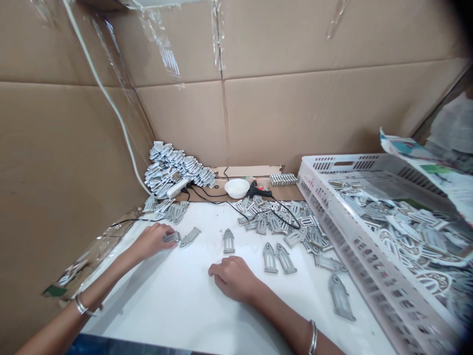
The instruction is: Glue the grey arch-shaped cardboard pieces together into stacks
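At the left of the white tabletop, my left hand (pixel 157 240) is closed on a grey arch-shaped cut-out piece (pixel 171 237) with slots. A similar grey piece (pixel 190 237) lies tilted just right of those fingers. Resting on the table near the middle, my right hand (pixel 233 279) has its fingers curled in, and nothing shows in them. One upright grey arch piece (pixel 228 241) lies just beyond its knuckles. Two more arch pieces (pixel 270 258) lie side by side to its right, and another piece (pixel 340 298) sits nearer the basket.
A white plastic basket (pixel 342 212) full of cut-out pieces stands on the right. Behind are a heap of pieces (pixel 173 167), a power strip (pixel 178 188), a white bowl (pixel 237 188), a black glue gun (pixel 257 190) with its cord, and scattered pieces (pixel 275 223). Cardboard walls (pixel 295 108) enclose the table.
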Tool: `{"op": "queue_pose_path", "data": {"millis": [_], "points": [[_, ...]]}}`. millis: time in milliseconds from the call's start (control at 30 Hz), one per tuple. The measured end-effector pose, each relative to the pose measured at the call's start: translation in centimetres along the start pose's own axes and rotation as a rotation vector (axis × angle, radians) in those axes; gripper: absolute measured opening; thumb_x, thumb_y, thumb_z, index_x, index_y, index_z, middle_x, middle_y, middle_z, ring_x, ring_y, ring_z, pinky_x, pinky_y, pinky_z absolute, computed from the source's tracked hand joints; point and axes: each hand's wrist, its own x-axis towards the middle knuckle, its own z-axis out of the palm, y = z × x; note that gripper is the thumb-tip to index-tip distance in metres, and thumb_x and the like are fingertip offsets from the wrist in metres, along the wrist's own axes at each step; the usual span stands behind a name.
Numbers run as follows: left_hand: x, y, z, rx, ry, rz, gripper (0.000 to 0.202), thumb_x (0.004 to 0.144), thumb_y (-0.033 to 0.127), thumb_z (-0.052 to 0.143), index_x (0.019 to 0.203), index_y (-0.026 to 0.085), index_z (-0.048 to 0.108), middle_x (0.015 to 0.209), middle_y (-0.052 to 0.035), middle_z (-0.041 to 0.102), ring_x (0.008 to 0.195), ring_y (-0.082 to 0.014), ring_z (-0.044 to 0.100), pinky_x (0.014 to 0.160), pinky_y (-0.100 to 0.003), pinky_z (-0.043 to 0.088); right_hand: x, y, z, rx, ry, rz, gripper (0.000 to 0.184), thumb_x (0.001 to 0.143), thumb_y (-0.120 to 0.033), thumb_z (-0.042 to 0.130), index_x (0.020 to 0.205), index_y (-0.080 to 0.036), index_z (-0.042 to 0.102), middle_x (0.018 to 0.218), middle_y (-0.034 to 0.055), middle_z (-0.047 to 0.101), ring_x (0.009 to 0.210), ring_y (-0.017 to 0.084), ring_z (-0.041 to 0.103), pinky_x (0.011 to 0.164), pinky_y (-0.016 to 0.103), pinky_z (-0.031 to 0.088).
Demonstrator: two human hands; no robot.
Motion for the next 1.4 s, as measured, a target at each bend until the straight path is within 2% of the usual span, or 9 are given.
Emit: {"op": "queue_pose_path", "data": {"millis": [167,433,1067,1200,1333,1400], "points": [[-0.2,0.7,-0.5,0.022,-0.007,-0.002,0.033,0.074,0.048,0.065,0.092,0.021,0.072,0.102,-0.0085,0.074,0.103,-0.0304,0.063,0.084,-0.034,0.042,0.0,0.0,0.0,-0.002,-0.002,0.018,0.031,0.092,-0.019,0.042,0.109,-0.024,0.067,0.087,0.0046,0.074,0.078,0.017,0.065,0.070,0.029,0.036],[-0.7,1.8,-1.8,0.034,-0.084,-0.046,0.033,0.078,0.048,0.060,0.094,0.022,0.070,0.103,-0.0064,0.074,0.095,-0.0266,0.066,0.072,-0.029,0.040,0.0,0.3,0.4,0.025,0.005,0.019,0.030,0.091,-0.018,0.042,0.107,-0.024,0.067,0.086,0.0040,0.073,0.079,0.017,0.065,0.070,0.028,0.036],[-1.2,3.6,-3.0,0.096,-0.129,-0.072,0.035,0.082,0.048,0.055,0.100,0.021,0.069,0.109,-0.0069,0.073,0.100,-0.0266,0.065,0.073,-0.030,0.039,-0.1,0.2,0.2,0.032,0.014,0.028,0.030,0.090,-0.017,0.043,0.106,-0.024,0.068,0.086,0.0042,0.073,0.078,0.017,0.064,0.071,0.027,0.036],[-1.2,3.4,-2.8,0.092,-0.125,-0.080,0.038,0.082,0.050,0.056,0.103,0.021,0.069,0.111,-0.0073,0.072,0.101,-0.0274,0.065,0.075,-0.031,0.040,-0.1,0.2,0.1,0.036,0.017,0.035,0.030,0.091,-0.017,0.043,0.106,-0.024,0.068,0.086,0.0044,0.073,0.078,0.016,0.064,0.071,0.027,0.036],[-1.2,2.4,-2.6,0.026,-0.132,-0.079,0.048,0.079,0.053,0.059,0.114,0.022,0.066,0.113,-0.0067,0.072,0.102,-0.0266,0.065,0.076,-0.029,0.042,-0.1,0.1,0.1,0.041,0.016,0.036,0.031,0.091,-0.017,0.043,0.106,-0.024,0.068,0.086,0.0043,0.073,0.079,0.016,0.065,0.071,0.027,0.036],[-1.2,1.8,-2.4,0.014,-0.124,-0.066,0.046,0.080,0.053,0.058,0.113,0.022,0.067,0.112,-0.0063,0.073,0.102,-0.0261,0.065,0.077,-0.029,0.042,-0.1,0.1,0.1,0.040,0.014,0.035,0.031,0.090,-0.017,0.043,0.106,-0.024,0.068,0.086,0.0043,0.073,0.079,0.016,0.065,0.071,0.027,0.036]]}}
